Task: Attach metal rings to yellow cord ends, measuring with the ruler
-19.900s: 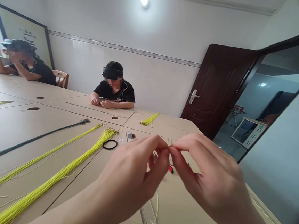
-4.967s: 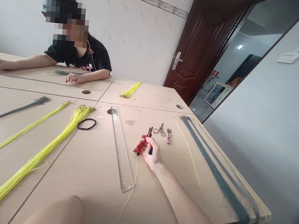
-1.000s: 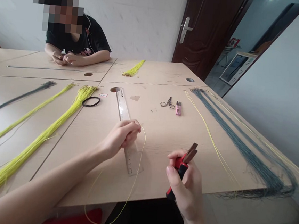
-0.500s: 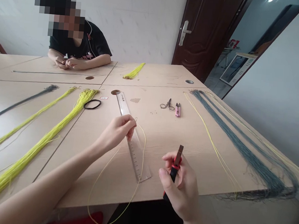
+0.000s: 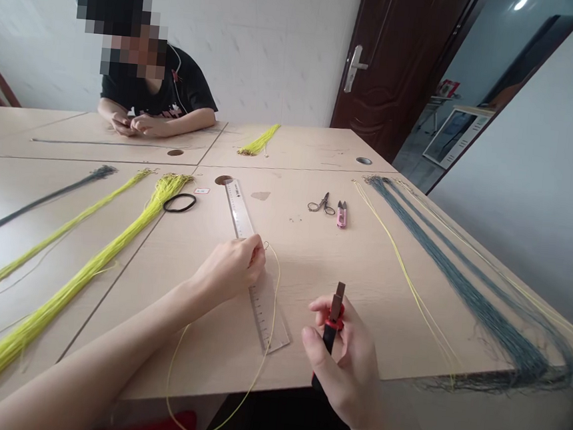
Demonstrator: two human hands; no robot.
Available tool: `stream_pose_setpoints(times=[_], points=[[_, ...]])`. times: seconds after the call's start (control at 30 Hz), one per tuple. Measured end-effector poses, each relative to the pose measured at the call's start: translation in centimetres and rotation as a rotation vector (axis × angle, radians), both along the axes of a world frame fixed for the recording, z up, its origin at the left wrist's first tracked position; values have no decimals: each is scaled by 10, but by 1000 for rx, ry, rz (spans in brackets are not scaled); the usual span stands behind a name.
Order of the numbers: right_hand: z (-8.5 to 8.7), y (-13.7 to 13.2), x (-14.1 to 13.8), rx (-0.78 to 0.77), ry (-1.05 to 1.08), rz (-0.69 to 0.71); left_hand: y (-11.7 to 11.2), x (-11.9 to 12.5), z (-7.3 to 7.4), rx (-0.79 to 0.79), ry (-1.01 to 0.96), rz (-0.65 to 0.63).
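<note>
The right hand (image 5: 346, 364) hides most of the red pliers (image 5: 332, 319). The left hand (image 5: 229, 270) covers one end of the thin yellow cord (image 5: 277, 288).

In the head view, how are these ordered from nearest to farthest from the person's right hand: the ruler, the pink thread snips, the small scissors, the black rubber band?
From the right hand:
1. Clear ruler, to the hand's left.
2. Pink thread snips and small metal scissors, both ahead on the table: too close to call.
3. Black rubber band, far left.

Scissors (image 5: 322, 205) lie between the ruler (image 5: 239, 216) and thread bundles (image 5: 478, 312).
</note>
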State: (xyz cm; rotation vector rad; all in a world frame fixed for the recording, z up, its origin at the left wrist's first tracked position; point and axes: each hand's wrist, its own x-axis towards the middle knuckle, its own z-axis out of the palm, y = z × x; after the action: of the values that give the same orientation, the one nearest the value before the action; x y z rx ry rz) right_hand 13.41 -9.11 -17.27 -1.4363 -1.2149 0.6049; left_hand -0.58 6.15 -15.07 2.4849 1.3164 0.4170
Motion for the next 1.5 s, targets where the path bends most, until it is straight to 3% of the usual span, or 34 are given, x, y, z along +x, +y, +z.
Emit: stream_pose_setpoints(times=[0.1, 0.3, 0.43, 0.6, 0.87, 1.23, 1.37, 1.5], points=[[1, 1, -2, 21, -19, -7, 0, -1, 3, 23, 22, -22], [1, 1, -2, 30, -22, -9, 7, -7, 11, 111, 52, 117], [1, 1, -2, 36, -32, 3, 8, -7, 10, 113, 92, 110], [1, 2, -2, 48, -44, 8, 6, -5, 7, 58, 42, 41], [2, 2, -4, 70, -73, -23, 0, -2, -1, -88, -102, -194], [-3, -1, -5, 73, 68, -37, 3, -5, 1, -168, -115, -354], [-2, -2, -2, 47, 123, 41, 3, -5, -1, -181, -128, -417], [3, -1, -1, -39, 102, 91, 4, -5, -2, -146, -161, -389]])
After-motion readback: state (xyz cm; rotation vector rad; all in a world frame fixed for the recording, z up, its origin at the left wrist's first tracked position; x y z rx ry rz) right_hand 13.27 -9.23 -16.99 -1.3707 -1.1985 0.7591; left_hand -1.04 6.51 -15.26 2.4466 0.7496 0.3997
